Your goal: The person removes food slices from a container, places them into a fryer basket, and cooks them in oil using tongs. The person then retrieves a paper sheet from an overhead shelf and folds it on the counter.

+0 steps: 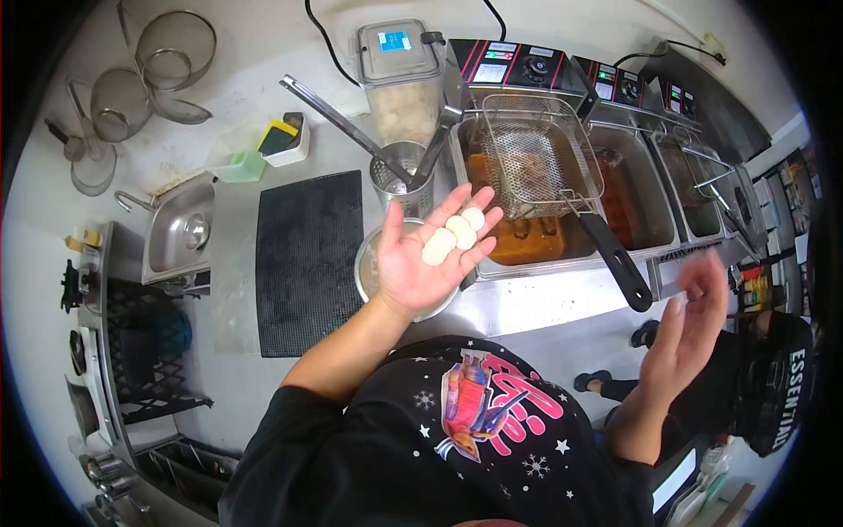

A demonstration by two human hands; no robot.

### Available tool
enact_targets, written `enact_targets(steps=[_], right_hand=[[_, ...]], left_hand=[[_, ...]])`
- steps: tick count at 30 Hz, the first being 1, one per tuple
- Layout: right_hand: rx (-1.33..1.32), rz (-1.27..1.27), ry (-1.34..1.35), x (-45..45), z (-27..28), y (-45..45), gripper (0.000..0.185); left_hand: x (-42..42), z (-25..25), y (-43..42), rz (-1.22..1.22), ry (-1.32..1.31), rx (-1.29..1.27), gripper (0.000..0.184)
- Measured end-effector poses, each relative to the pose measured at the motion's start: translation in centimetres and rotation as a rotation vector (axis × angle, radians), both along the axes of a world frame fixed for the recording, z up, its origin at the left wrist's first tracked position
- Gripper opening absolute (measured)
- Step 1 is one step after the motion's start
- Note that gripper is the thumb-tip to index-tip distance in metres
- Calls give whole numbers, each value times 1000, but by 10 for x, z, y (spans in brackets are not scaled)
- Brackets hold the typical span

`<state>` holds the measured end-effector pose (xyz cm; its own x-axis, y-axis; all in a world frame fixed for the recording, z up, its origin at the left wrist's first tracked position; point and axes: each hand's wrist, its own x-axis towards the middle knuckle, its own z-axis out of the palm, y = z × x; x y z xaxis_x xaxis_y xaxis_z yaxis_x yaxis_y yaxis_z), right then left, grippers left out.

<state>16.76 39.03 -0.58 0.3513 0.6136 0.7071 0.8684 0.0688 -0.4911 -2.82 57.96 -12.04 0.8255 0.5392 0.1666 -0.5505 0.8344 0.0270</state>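
Observation:
My left hand is palm up with its fingers spread. Three pale, round, flattish pieces, like dough discs, lie across its palm and fingers. Beneath that hand a round metal bowl is partly covered. My right hand is raised at the right, somewhat blurred, its thumb apart from the bent fingers and nothing visible in it. Near it is the black handle of a wire fry basket, which rests over a fryer well of brownish oil.
Behind my left hand stands a perforated metal holder with tongs. A lidded clear container is at the back. A black mat and a sink lie left. Another person in dark clothes is at right.

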Motion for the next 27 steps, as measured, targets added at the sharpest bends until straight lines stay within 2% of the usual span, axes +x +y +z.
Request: enact_targets(steps=[1, 3, 4, 5, 7, 11, 20, 27], right_hand=[[-18, 197, 172, -16, -1, -2, 38], [-320, 435, 214, -48, 5, 22, 30], [-379, 527, 290, -54, -8, 39, 28], [-406, 497, 336, -62, -25, 53, 30], [-372, 457, 263, -68, -51, 76, 33], [-285, 443, 211, -82, -70, 99, 36], [-213, 419, 46, -91, -75, 115, 39], [-220, 406, 77, -91, -80, 119, 35]], left_hand=[[0, 0, -1, -2, -19, -15, 81], [3, 0, -4, 13, -29, -11, 82], [4, 1, -5, 18, -34, -9, 82], [4, 1, -6, 21, -31, -7, 83], [5, 1, -7, 35, -28, -3, 83], [1, -3, -7, 46, -9, 72, 85], [-3, 2, -6, 129, 56, 147, 87], [-1, -4, -3, 161, 75, 168, 85]])
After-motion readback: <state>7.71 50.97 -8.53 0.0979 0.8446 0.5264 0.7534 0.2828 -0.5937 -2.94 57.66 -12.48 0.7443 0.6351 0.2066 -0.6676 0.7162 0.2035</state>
